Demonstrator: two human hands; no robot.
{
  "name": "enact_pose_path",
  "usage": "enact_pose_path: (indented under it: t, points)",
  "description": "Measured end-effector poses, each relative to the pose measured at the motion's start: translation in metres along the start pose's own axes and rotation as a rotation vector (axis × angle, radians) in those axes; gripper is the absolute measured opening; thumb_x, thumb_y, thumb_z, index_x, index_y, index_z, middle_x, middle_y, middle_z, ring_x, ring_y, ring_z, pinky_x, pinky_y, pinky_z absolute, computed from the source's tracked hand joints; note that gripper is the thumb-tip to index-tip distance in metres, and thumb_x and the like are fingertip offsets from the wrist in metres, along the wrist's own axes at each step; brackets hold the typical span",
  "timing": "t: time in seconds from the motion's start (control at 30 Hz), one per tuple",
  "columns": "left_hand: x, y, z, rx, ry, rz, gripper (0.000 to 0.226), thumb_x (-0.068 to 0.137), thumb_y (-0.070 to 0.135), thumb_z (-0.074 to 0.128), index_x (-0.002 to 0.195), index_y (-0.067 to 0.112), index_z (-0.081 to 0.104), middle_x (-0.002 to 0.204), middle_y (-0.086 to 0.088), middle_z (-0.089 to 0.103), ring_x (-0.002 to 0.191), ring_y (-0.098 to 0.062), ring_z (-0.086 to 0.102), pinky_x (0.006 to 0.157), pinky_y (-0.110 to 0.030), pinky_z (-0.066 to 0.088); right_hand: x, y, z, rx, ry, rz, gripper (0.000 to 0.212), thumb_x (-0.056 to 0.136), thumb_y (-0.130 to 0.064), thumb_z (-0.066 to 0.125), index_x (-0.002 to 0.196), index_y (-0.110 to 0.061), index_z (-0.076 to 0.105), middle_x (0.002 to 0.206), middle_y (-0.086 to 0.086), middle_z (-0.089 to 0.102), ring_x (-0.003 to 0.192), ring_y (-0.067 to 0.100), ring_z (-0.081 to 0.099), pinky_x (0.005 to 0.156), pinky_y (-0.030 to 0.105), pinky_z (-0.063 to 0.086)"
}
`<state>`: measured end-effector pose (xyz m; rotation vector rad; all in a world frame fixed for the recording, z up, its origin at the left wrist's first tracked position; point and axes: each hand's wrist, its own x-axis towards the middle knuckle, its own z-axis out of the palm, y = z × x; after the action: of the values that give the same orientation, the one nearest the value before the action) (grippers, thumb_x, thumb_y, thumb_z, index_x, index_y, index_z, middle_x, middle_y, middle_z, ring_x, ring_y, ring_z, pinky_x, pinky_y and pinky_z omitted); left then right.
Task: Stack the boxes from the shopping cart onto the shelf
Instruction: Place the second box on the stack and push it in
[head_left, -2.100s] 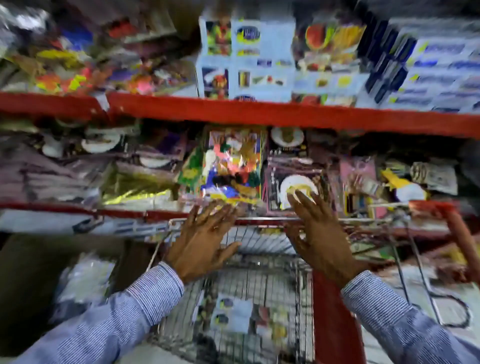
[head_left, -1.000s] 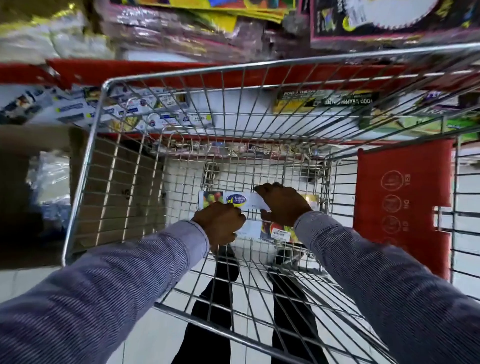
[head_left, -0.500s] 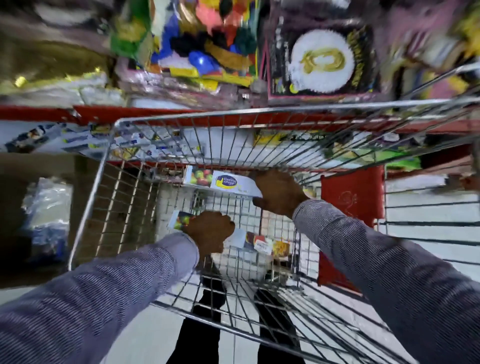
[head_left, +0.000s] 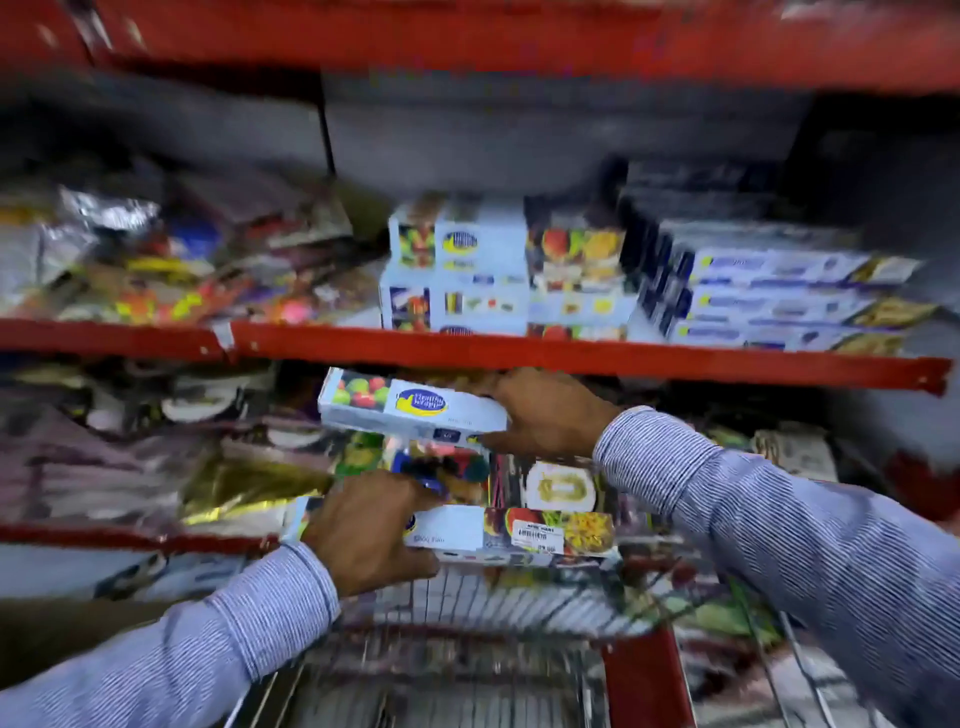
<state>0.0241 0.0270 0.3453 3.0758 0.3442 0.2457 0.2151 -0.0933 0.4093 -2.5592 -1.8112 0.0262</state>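
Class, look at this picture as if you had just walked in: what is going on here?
A person in a striped shirt is restocking a store shelf from a shopping cart. The right hand holds one long box raised just under the red shelf. The left hand grips a second box lower, above the cart. Matching boxes already sit stacked on that shelf. Neither held box has been placed yet.

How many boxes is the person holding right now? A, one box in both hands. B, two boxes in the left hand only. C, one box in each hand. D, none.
C: the right hand grips the upper box and the left hand grips the lower box.
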Motion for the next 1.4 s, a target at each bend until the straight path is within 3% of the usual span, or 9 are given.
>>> enact_pose_path:
  t: [0.07,0.27,0.57,0.73,0.87,1.03,1.3,1.4]
  points:
    - [0.016,-0.003,-0.029,0.005,0.063,0.0,0.062,0.045,0.072,0.059,0.099,0.043,0.07,0.073,0.009,0.076,0.068,-0.017,0.072,0.051,-0.024,0.049,0.008,0.006,-0.03,0.012,0.038,-0.007,0.054,0.087,-0.045,0.063,0.134,-0.022,0.052,0.122,0.011,0.066,0.111,0.032,0.063,0.083,0.037,0.049]
    - [0.063,-0.01,-0.087,0.003,0.176,0.016,0.07,0.046,0.077,0.053,0.105,0.042,0.065,0.084,0.006,0.076,0.082,-0.021,0.07,0.063,-0.033,0.052,0.039,0.025,-0.085,-0.023,0.092,0.035,0.06,0.094,-0.034,0.06,0.145,-0.01,0.041,0.146,0.014,0.05,0.133,0.03,0.05,0.107,0.041,0.046]
    - [0.12,-0.024,-0.122,-0.003,0.194,0.066,0.072,0.047,0.071,0.061,0.115,0.047,0.067,0.097,0.01,0.077,0.091,-0.015,0.069,0.067,-0.026,0.044,0.099,0.064,-0.117,-0.008,0.109,0.187,0.035,0.1,-0.026,0.053,0.125,-0.003,0.05,0.131,0.024,0.051,0.123,0.038,0.053,0.1,0.043,0.046]
    - [0.141,-0.027,-0.126,-0.054,0.21,0.07,0.068,0.051,0.067,0.069,0.116,0.045,0.068,0.103,0.009,0.077,0.092,-0.017,0.067,0.07,-0.026,0.044,0.126,0.081,-0.114,-0.042,0.099,0.193,0.043,0.099,-0.021,0.055,0.139,-0.005,0.047,0.139,0.023,0.05,0.131,0.037,0.048,0.106,0.04,0.04]
    - [0.151,-0.027,-0.125,-0.061,0.2,0.067,0.068,0.053,0.065,0.071,0.118,0.045,0.066,0.103,0.007,0.074,0.094,-0.019,0.064,0.069,-0.027,0.038,0.136,0.089,-0.107,-0.084,0.112,0.172,0.043,0.099,-0.021,0.056,0.138,-0.007,0.048,0.138,0.022,0.05,0.13,0.038,0.047,0.108,0.042,0.043]
    - [0.16,-0.029,-0.124,-0.093,0.171,0.067,0.069,0.052,0.069,0.067,0.115,0.042,0.069,0.106,0.011,0.077,0.093,-0.015,0.066,0.077,-0.03,0.053,0.136,0.095,-0.096,-0.131,0.161,0.162,0.036,0.098,-0.015,0.055,0.133,-0.006,0.053,0.136,0.019,0.049,0.13,0.036,0.045,0.106,0.044,0.047]
    - [0.168,-0.031,-0.126,-0.077,0.192,0.079,0.06,0.055,0.063,0.068,0.112,0.044,0.07,0.093,0.012,0.077,0.085,-0.014,0.065,0.067,-0.027,0.046,0.134,0.1,-0.093,-0.15,0.201,0.15,0.04,0.098,-0.014,0.056,0.136,-0.006,0.053,0.139,0.017,0.046,0.128,0.034,0.05,0.103,0.042,0.05]
    - [0.175,-0.032,-0.127,-0.094,0.194,0.07,0.064,0.053,0.064,0.07,0.113,0.042,0.07,0.099,0.012,0.078,0.091,-0.015,0.067,0.077,-0.031,0.054,0.132,0.103,-0.098,-0.129,0.193,0.143,0.04,0.096,-0.019,0.06,0.134,-0.007,0.056,0.136,0.017,0.052,0.124,0.034,0.054,0.1,0.042,0.052]
